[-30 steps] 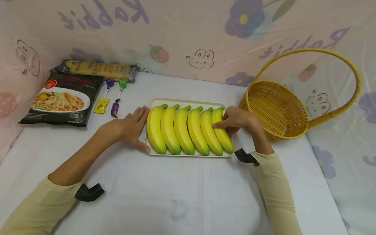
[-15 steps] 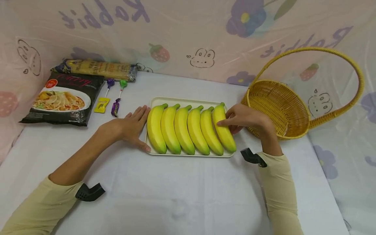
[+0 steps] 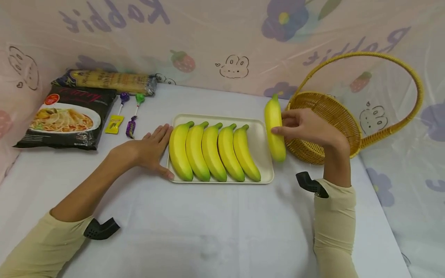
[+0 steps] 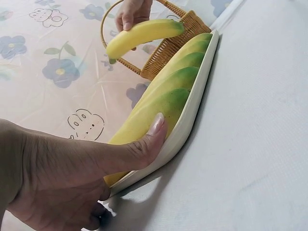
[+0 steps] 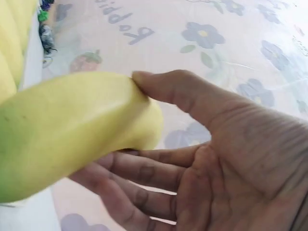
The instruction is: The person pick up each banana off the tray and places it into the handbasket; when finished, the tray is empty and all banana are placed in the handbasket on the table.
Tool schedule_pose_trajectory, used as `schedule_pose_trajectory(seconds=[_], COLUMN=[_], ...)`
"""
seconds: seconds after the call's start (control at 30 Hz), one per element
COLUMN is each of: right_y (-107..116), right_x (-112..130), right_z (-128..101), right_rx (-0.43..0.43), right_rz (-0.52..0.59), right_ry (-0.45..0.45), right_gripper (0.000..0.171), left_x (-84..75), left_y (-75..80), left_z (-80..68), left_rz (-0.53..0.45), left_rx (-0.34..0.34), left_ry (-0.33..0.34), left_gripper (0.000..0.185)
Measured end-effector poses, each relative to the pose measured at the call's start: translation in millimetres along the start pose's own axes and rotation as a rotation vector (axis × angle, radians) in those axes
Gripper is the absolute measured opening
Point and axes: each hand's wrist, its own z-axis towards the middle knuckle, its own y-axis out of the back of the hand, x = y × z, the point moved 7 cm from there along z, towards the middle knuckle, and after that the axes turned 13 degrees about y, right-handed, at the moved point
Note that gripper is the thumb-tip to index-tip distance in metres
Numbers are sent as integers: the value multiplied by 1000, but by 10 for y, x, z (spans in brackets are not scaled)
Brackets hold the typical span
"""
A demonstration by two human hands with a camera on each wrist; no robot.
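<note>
My right hand grips 1 yellow-green banana aloft beside the woven yellow basket; my left hand, fingers flat, steadies the cream tray. Next, I judge: carry it over the rim.

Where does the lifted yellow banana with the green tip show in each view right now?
Head: lifted yellow banana, right of centre, between the cream tray and the woven yellow basket, held by the right hand.
Left wrist: top centre, above the tray's far end.
Right wrist: left half, filling the frame.
Shared landmark: the right hand's thumb on the banana.
</note>
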Motion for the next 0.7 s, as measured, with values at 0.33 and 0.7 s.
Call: schedule_pose_trajectory(seconds=[0.33,0.7], right_y=[452,840], right_x=[-83,-332], right_z=[-312,-719], right_rx=[-270,-467], right_rz=[-34,-165], right_ry=[32,-65], right_gripper=[46,60], left_x=[-18,-4], left_y=[3,-7], left_z=[15,23], left_rz=[24,-12], left_rx=[-5,-7], left_ry=[-9,-15], left_gripper=[151,153])
